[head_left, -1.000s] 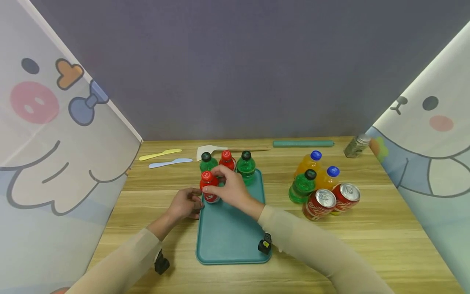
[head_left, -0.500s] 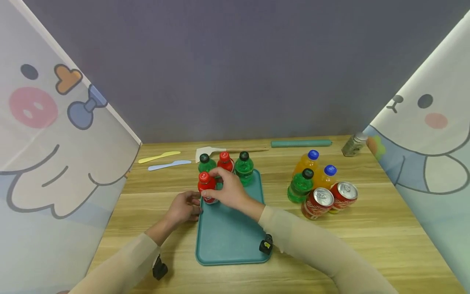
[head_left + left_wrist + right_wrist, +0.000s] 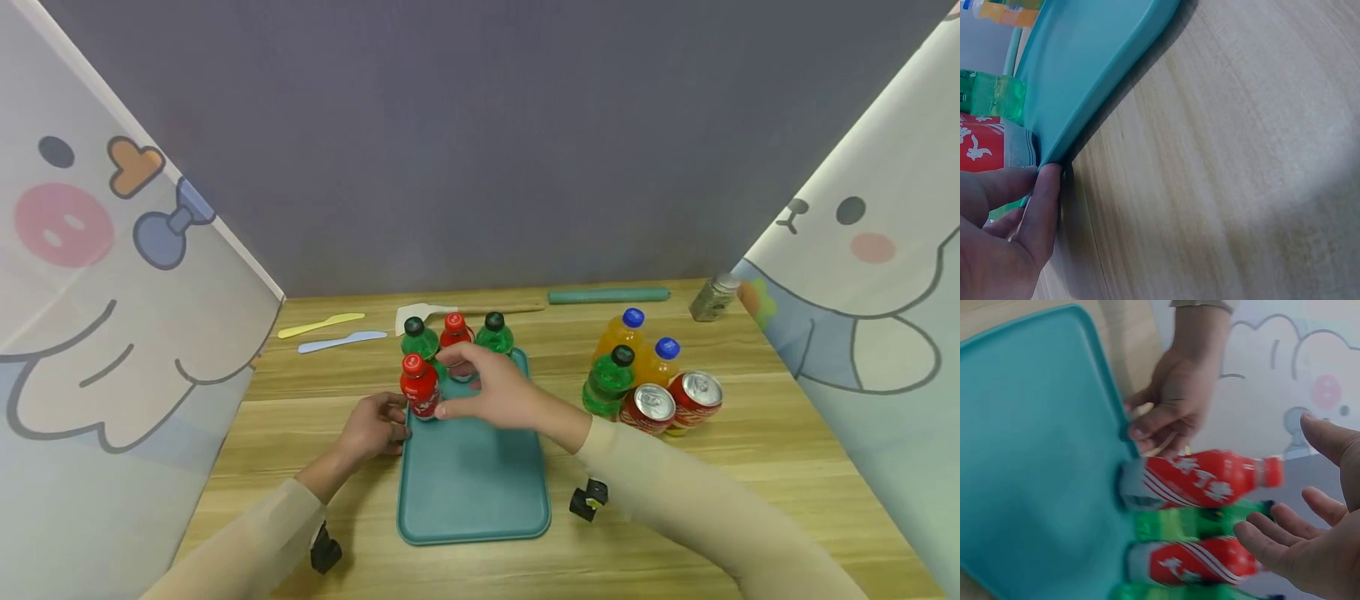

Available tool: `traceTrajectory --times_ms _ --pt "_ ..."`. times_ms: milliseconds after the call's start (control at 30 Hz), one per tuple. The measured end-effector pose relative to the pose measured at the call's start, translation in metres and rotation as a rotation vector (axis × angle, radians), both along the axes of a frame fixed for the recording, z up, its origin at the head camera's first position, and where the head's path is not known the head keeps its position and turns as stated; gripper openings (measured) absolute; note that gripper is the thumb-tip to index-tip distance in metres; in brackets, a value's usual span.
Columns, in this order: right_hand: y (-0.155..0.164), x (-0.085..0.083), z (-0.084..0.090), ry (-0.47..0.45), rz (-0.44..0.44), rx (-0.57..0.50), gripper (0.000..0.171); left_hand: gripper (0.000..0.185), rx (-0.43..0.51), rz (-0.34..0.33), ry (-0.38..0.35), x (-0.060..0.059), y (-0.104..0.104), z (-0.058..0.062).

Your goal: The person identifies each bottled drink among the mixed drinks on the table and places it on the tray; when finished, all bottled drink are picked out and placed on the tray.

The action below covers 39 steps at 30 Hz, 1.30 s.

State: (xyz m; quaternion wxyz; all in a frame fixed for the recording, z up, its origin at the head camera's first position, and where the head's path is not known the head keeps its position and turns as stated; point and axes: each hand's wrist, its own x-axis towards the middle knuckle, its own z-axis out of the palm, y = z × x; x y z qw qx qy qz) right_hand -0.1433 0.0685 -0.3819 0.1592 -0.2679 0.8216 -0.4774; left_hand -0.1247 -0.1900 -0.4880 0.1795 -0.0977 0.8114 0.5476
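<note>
My left hand [image 3: 373, 427] pinches the left rim of the teal tray [image 3: 472, 487] between thumb and fingers, as the left wrist view shows close up. Upright at the tray's left edge, just beyond that hand, stands a red-capped bottle with a red label [image 3: 421, 390]. My right hand [image 3: 513, 390] is spread apart from it, to its right, fingers and thumb holding nothing. Behind are a second red bottle [image 3: 453, 332] and two green bottles with black caps, one on the left [image 3: 418, 340] and one on the right [image 3: 495, 333], partly covered by the right hand.
Right of the tray cluster orange bottles [image 3: 621, 332] with blue caps, a green bottle [image 3: 609, 383] and two red cans [image 3: 649, 408]. Along the back lie yellow [image 3: 321, 326] and blue [image 3: 342, 342] knives, a spatula [image 3: 480, 308], a teal rod [image 3: 607, 296] and a jar [image 3: 714, 298].
My right hand has let go of the front red bottle and moved right, its fingers spreading. The bottle stays standing on the tray. My left hand keeps its place at the rim.
</note>
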Motion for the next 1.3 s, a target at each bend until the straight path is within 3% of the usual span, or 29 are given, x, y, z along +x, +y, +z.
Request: traceTrajectory --times_ms 333,533,733,1033,1300 --pt "0.071 0.01 0.041 0.061 -0.065 -0.019 0.068 0.054 -0.013 -0.003 -0.006 -0.001 0.001 0.002" --pt "0.122 0.014 0.052 0.154 -0.146 0.032 0.07 0.054 -0.011 -0.005 -0.015 -0.001 0.002 0.003" --pt "0.172 0.017 0.056 0.237 -0.241 0.094 0.069 0.053 -0.022 0.002 -0.018 -0.001 0.002 0.001" --pt "0.229 0.021 0.05 0.23 -0.398 0.184 0.071 0.051 -0.019 -0.003 -0.008 -0.001 0.003 0.002" --pt "0.259 0.014 0.034 0.185 -0.403 0.254 0.075 0.051 -0.02 -0.006 -0.008 -0.001 0.003 0.002"
